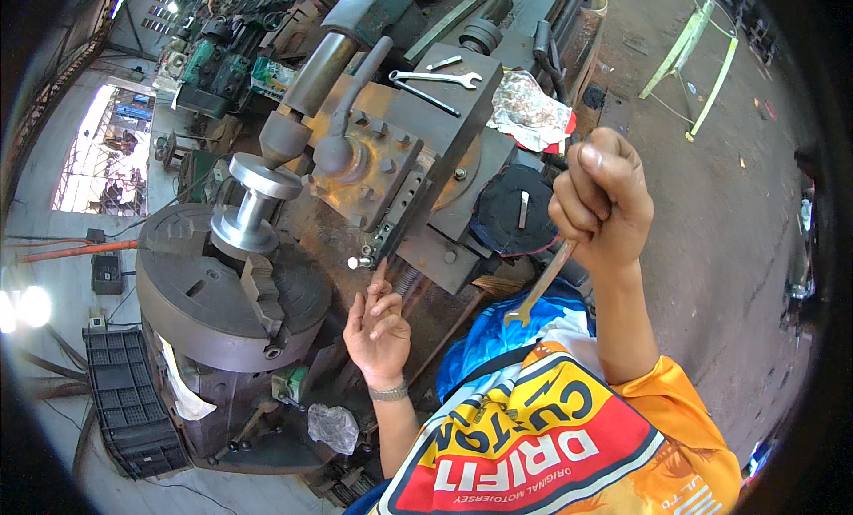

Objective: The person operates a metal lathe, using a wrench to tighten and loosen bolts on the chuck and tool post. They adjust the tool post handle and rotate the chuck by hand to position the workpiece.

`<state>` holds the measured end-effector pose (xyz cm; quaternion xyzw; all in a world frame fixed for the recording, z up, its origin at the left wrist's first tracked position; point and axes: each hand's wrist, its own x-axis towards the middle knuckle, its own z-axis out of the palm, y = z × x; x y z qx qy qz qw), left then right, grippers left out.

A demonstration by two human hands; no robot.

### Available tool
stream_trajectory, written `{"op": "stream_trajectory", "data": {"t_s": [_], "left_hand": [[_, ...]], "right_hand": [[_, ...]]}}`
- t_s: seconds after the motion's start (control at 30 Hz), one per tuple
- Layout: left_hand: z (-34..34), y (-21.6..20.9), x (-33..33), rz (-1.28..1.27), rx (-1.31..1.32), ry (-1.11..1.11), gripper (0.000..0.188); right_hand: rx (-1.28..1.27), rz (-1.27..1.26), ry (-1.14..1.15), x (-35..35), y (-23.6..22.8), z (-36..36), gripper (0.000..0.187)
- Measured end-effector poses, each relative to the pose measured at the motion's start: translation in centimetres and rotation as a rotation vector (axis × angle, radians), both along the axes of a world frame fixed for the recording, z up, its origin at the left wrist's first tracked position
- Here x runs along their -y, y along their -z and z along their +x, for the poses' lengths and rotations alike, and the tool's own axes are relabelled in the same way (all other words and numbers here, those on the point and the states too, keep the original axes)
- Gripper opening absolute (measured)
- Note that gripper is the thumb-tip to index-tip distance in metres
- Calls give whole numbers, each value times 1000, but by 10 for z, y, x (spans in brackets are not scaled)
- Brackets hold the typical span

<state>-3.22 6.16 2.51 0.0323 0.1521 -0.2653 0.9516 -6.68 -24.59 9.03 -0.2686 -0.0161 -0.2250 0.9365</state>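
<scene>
My right hand (604, 195) is closed in a raised fist around an open-end wrench (544, 288), whose jaw hangs down in front of my shirt. My left hand (379, 335) is palm up with its fingers apart and partly curled. Its index fingertip touches or nearly touches the end of the boring bar (384, 245), beside a small shiny cutting tip (359, 263). The bar is clamped in the rusty tool post (364, 164) of a lathe. Left of it, a silver flanged spool (253, 208) sits between the big chuck (213, 284) and the tailstock centre (286, 137).
A combination wrench (440, 77) and a thin rod (425, 97) lie on the carriage. A stained rag (529, 111) and a round black container (515, 208) are near my right hand. Far right, a green metal frame (689, 62) stands on the floor. A black crate (133, 399) stands at left.
</scene>
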Motion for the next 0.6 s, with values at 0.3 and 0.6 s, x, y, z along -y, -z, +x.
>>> {"op": "stream_trajectory", "data": {"t_s": [0.3,0.6], "left_hand": [[-25,21,40,-94,133,-117,56],[-29,31,38,-138,204,-104,61]], "right_hand": [[1,-19,-68,-10,17,-6,40],[-168,5,33,-15,39,-13,40]]}}
